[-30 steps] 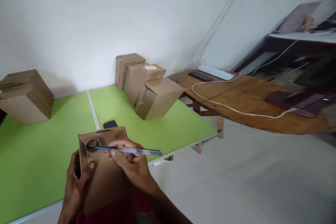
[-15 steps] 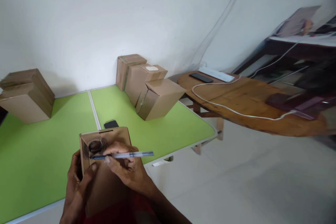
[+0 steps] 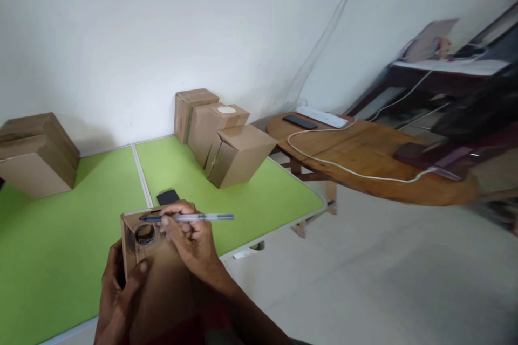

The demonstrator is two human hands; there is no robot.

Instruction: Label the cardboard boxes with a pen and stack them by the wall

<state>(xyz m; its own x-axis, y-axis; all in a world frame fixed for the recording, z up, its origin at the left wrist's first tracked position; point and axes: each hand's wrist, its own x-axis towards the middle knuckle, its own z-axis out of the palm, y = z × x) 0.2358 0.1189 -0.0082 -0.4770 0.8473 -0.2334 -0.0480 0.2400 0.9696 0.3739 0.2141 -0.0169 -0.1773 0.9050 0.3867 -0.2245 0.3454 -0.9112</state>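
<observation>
Small cardboard box (image 3: pixel 156 264) is held at the near edge of the green desk (image 3: pixel 60 248), partly off it toward the lap, top face tilted to the camera. A dark scribbled ring (image 3: pixel 144 234) is marked near its upper left corner. Left hand (image 3: pixel 117 294) is clamped on the box's left side, thumb pressed on the top face just below the ring. Right hand (image 3: pixel 190 240) is closed around a blue pen (image 3: pixel 188 218); the pen lies nearly horizontal, tip pointing left at the box's far edge, just above the ring. Whether the tip touches the cardboard cannot be told. For clean marking, the pen would best be raised to a steeper angle so the tip, not the barrel, meets the surface. The box would be better set flat on the desk or braced harder, since thin cardboard is judged likely to flex under tip pressure. The left thumb should be kept clear of the ring to avoid smearing. A dark phone (image 3: pixel 168 197) lies on the desk just beyond the box. Further back, three stacked cartons (image 3: pixel 224 137) sit by the wall, and two more cartons (image 3: pixel 36 153) at far left. A wooden table (image 3: pixel 372 159) with a white cable (image 3: pixel 343 170) stands well apart to the right.
</observation>
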